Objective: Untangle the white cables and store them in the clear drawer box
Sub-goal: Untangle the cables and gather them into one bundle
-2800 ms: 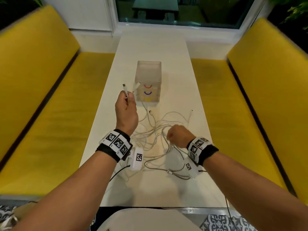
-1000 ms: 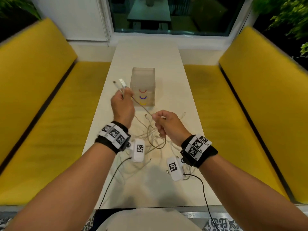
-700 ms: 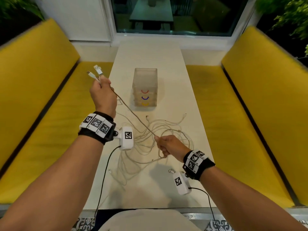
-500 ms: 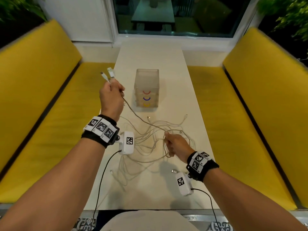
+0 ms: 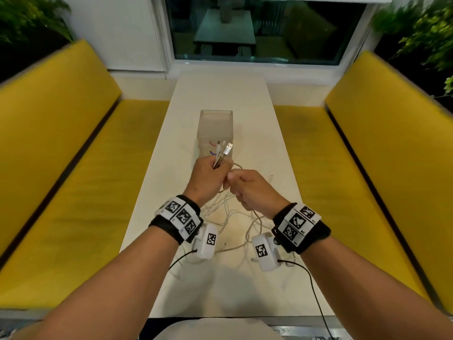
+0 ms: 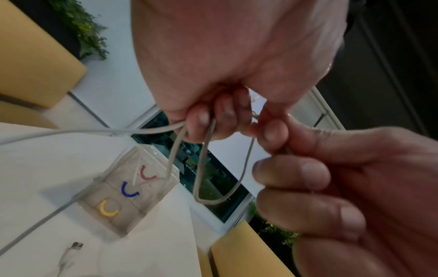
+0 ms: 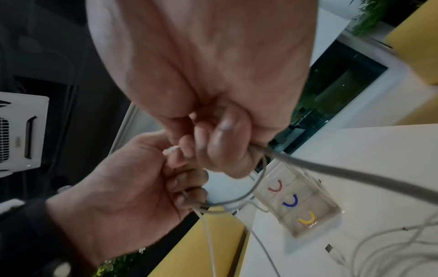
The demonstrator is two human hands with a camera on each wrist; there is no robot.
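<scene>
The clear drawer box point(image 5: 215, 126), with red, blue and yellow handles, stands mid-table; it also shows in the wrist views point(image 6: 128, 191) point(image 7: 298, 204). My left hand point(image 5: 210, 173) is raised in front of it and grips white cable ends, whose two plugs point(image 5: 226, 149) stick up from the fist. My right hand point(image 5: 241, 185) is right beside it and pinches the same cable. A short loop point(image 6: 206, 168) hangs between the two hands. The remaining white cables point(image 5: 228, 214) lie tangled on the table under my wrists.
The narrow white table point(image 5: 220, 94) runs to a window point(image 5: 257, 28). Yellow benches flank it left point(image 5: 73, 192) and right point(image 5: 367, 180). A loose plug point(image 6: 73, 247) lies on the table near the box. Black leads trail from my wrist cameras.
My left hand swung out to the left with the plug ends, then came back to the middle. My right hand rose from the tangle to meet it, gathering cable.
</scene>
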